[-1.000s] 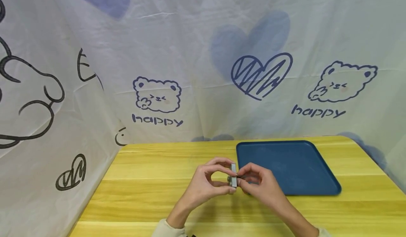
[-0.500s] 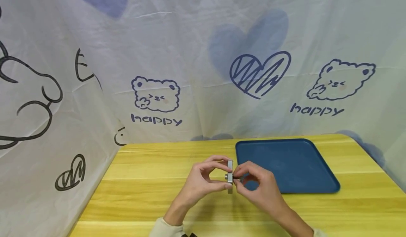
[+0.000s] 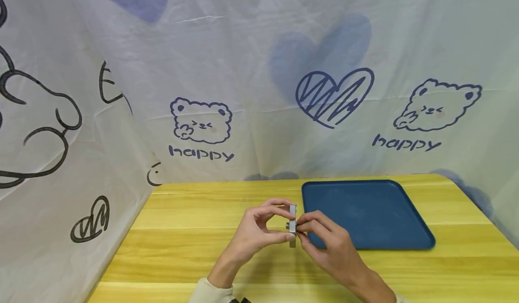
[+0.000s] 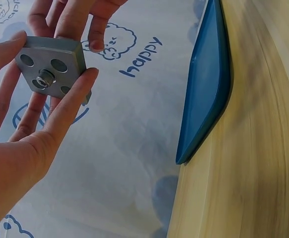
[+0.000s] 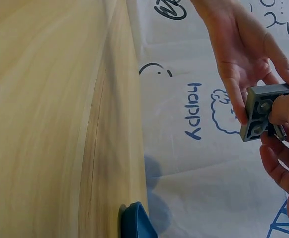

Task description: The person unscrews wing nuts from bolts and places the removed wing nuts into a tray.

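Observation:
A grey square metal block point(image 4: 67, 51) with round holes is held on edge above the table. Through its middle runs a bolt point(image 4: 46, 78), whose short end sticks out on the left side. My left hand point(image 3: 251, 231) grips the block by its edges between thumb and fingers. On the block's opposite face, the fingertips of my right hand point(image 3: 330, 242) pinch the bolt's other end. That end is mostly hidden behind the fingers; in the right wrist view a small metal piece point(image 5: 279, 132) shows beside them.
A blue tray point(image 3: 369, 215) lies on the wood-grain table point(image 3: 194, 231) behind and right of my hands. A white printed cloth point(image 3: 259, 127) hangs along the table's back and left side.
The block has shifted slightly left. Half a second ago the bolt's dark shaft showed between my right fingers; now those fingers sit differently and cover most of it.

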Motion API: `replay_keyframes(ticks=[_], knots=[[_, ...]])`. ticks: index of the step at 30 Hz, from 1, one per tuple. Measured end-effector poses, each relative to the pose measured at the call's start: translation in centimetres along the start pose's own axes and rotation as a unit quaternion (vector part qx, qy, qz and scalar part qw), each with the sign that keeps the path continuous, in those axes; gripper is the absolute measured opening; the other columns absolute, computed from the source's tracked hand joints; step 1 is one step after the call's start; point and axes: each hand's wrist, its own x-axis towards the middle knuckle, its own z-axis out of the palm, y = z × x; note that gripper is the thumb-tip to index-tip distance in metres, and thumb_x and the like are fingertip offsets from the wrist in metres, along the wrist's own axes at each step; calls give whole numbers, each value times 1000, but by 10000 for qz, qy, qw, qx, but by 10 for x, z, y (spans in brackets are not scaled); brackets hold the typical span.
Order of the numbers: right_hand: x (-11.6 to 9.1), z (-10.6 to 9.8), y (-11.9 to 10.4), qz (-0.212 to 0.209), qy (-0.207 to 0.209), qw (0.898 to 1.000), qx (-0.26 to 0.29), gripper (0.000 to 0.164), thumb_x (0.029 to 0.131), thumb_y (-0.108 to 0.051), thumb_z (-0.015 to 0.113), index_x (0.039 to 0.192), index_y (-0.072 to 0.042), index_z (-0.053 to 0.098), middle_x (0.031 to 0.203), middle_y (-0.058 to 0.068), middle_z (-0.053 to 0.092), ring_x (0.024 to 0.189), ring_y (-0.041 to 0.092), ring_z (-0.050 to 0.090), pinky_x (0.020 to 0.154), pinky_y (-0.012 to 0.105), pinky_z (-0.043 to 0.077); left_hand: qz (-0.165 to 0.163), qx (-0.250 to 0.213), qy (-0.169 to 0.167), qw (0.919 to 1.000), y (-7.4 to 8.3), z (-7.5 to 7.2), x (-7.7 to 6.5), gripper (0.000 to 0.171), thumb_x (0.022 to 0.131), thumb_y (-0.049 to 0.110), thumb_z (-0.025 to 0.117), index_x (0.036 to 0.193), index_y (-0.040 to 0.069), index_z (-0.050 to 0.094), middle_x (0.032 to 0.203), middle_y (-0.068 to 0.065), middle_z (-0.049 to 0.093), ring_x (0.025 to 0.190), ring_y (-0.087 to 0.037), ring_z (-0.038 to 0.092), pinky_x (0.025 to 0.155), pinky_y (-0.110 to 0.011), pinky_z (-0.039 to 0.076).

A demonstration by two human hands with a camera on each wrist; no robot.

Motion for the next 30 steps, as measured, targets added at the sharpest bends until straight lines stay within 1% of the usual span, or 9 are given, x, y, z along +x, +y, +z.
replay_keyframes(ticks=[5,9,12,16,18,21,23,25,30], knots=[[2,-2,-3,476,-178,9985,197,27,89,3,76,108,-14,69,113,4,64,95,16,66,81,17,54,16,73,87,9999,0,-1,0,33,85,-2,82,115,-8,71,139,-17,55,130,-32,53,88,-49,61],[5,-9,-6,1516,-194,9839,925,28,92,5,72,115,-11,68,116,9,66,100,19,68,81,27,60,98,160,139,9997,1,-1,1,32,83,-6,82,113,-7,72,138,-17,56,130,-32,53,89,-49,61],[8,-15,-7,2800,-322,9453,1642,18,102,-7,65,119,-6,68,116,13,67,101,19,71,80,32,62,132,238,82,9996,1,1,1,31,82,-7,82,112,-6,73,138,-18,56,130,-34,53,90,-48,60],[13,-22,-6,4249,-744,8693,2413,32,104,-22,63,125,3,66,116,16,69,97,23,74,80,34,63,151,387,-2,9991,-1,5,1,30,82,-6,83,111,-4,75,137,-18,56,130,-35,52,90,-46,60],[14,-25,-4,4682,-895,8342,2773,37,104,-24,63,127,6,64,114,16,71,94,26,74,80,36,63,175,471,-21,9987,-1,7,1,30,82,-6,83,111,-3,75,137,-16,57,131,-35,51,90,-45,60],[15,-28,-1,5069,-956,7945,3205,40,104,-22,64,129,8,61,112,13,73,92,26,74,81,37,63,170,608,-60,9980,-2,9,1,29,83,-6,82,111,-1,75,137,-13,57,130,-33,51,90,-44,61],[15,-29,0,5206,-948,7776,3396,39,103,-21,65,128,8,61,109,11,73,90,24,73,81,35,63,156,676,-84,9976,-2,11,1,29,83,-6,82,110,-1,76,137,-12,57,130,-32,51,89,-44,61],[15,-30,1,5228,-968,7716,3493,37,103,-20,66,127,8,61,107,10,72,87,22,72,79,34,62,150,735,-115,9971,-3,11,1,28,83,-5,82,110,-1,76,136,-12,57,129,-32,51,88,-43,61],[12,-29,1,5154,-987,7741,3542,28,101,-14,67,120,6,61,100,9,70,82,21,69,77,35,62,135,801,-147,9966,-4,13,0,28,83,-4,83,110,0,76,136,-11,57,129,-32,52,86,-43,62]])
